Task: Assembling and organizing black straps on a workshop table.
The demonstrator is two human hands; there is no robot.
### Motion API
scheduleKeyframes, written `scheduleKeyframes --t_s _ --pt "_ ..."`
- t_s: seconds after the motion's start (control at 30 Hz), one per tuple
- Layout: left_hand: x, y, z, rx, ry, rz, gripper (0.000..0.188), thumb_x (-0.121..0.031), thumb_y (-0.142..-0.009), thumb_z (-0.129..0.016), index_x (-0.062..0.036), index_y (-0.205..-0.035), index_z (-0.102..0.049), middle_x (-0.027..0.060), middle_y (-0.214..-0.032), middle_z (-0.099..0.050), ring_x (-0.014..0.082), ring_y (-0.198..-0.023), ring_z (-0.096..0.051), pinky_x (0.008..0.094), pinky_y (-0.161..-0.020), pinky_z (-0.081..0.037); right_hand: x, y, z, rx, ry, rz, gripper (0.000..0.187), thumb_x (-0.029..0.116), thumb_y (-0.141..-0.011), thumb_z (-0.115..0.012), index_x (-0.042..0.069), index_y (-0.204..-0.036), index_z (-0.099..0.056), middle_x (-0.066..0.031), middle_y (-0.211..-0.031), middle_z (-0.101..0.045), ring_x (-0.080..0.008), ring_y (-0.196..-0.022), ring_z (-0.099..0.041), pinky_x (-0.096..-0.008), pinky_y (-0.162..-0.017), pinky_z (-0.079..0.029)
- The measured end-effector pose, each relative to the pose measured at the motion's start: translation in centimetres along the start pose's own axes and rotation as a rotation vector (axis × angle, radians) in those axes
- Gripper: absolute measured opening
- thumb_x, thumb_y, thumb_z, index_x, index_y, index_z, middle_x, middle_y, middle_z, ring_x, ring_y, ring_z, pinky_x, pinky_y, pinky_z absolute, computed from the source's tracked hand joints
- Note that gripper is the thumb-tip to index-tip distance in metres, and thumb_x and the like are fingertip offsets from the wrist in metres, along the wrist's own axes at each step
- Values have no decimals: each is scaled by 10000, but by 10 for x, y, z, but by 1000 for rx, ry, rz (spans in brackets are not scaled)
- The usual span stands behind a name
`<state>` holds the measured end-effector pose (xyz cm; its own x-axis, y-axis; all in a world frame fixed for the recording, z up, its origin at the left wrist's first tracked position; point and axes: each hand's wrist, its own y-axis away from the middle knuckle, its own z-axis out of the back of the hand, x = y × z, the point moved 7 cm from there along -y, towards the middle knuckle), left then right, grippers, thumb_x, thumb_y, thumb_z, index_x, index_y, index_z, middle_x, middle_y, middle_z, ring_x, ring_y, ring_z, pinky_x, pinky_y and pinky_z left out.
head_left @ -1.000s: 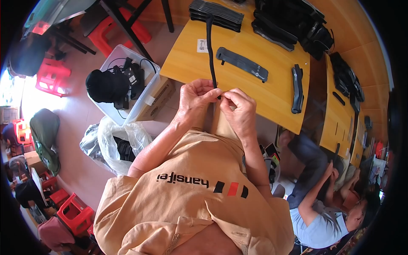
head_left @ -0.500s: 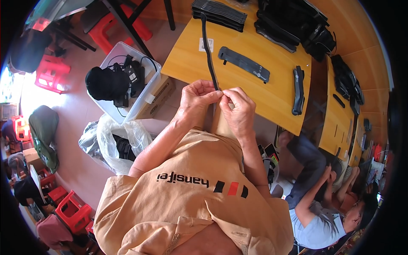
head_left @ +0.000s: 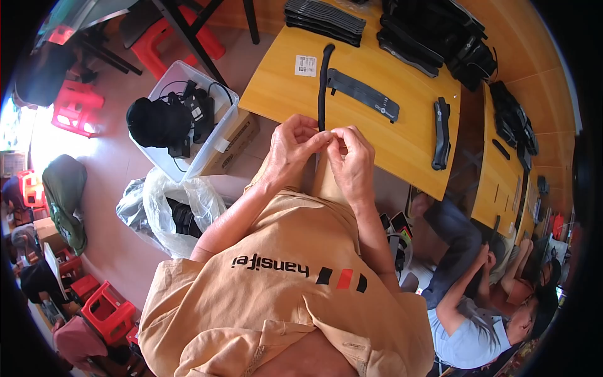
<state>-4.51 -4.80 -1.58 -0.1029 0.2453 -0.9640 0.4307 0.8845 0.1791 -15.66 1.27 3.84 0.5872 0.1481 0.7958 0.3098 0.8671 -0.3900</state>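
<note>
Black strap [head_left: 323, 94] is held at its lower end, at the near edge of the table [head_left: 402, 147]. Its free length reaches out over the table top, its far tip curving slightly to the right; contact with the surface cannot be confirmed.

Left hand [head_left: 290, 149]: narrow, thumb and fingers pinched on the strap's lower end. Right hand [head_left: 353, 164]: fingers curled in a narrow shape, tips meeting the left thumb. The strap's end is covered by the fingers, so whether the right hand also grips it cannot be told.

On the table, middle: one grey panel [head_left: 363, 95], flat and set at a slant, its left end beside the strap as seen from above. On the table, left of the panel: a white label [head_left: 306, 66]. Table, far side: a stack of grey strips [head_left: 323, 24] and, to its right, a pile of black bags [head_left: 433, 38]. Table, right side: a folded dark band [head_left: 441, 135].

Left of the table: a clear plastic bin [head_left: 230, 95] holding a black cap [head_left: 157, 125] and cables, a cardboard box [head_left: 233, 147] beside it. Right of the table: a seated co-worker [head_left: 468, 336] in a light blue top.
</note>
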Motion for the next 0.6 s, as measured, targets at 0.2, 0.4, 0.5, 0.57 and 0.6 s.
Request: scheduleKeyframes --t_s 0.2,0.4,0.5,0.57,0.6 --pt "-20 8 6 5 -583 -59 361 -297 -837 -636 32 -711 -561 48 -571 -529 62 -589 -498 243 -507 -374 3 2 -3 -3 -59 -28 68 -35 -767 -584 -7 -825 -562 -104 -733 -560 -225 -592 -571 -306 -538 -472" --pt "-19 11 4 80 -694 -158 396 -344 -894 -503 26 -778 -585 234 -699 -576 394 -683 -567 426 -602 -445 -2 1 -15 57 -190 -66 28 -26 -783 -576 -15 -802 -559 -94 -724 -555 -196 -582 -566 -286 -528 -465" --pt "-24 14 3 89 -773 -120 388 -339 -906 -458 12 -796 -583 236 -747 -589 415 -775 -565 457 -657 -443 -3 2 -18 80 -198 -76 23 -25 -786 -570 -17 -803 -558 -96 -720 -552 -193 -580 -568 -286 -528 -465" --pt "-24 14 3 100 -789 -119 384 -339 -906 -455 3 -795 -589 231 -745 -591 409 -769 -569 457 -657 -445 -4 2 -19 83 -202 -80 22 -26 -785 -569 -17 -800 -556 -97 -719 -550 -194 -577 -570 -287 -528 -466" --pt "-24 14 3 112 -805 -118 379 -338 -906 -452 -5 -795 -594 225 -743 -593 404 -763 -573 457 -658 -447 -4 2 -19 86 -206 -85 21 -28 -785 -568 -18 -797 -555 -98 -717 -548 -194 -574 -571 -288 -528 -466"
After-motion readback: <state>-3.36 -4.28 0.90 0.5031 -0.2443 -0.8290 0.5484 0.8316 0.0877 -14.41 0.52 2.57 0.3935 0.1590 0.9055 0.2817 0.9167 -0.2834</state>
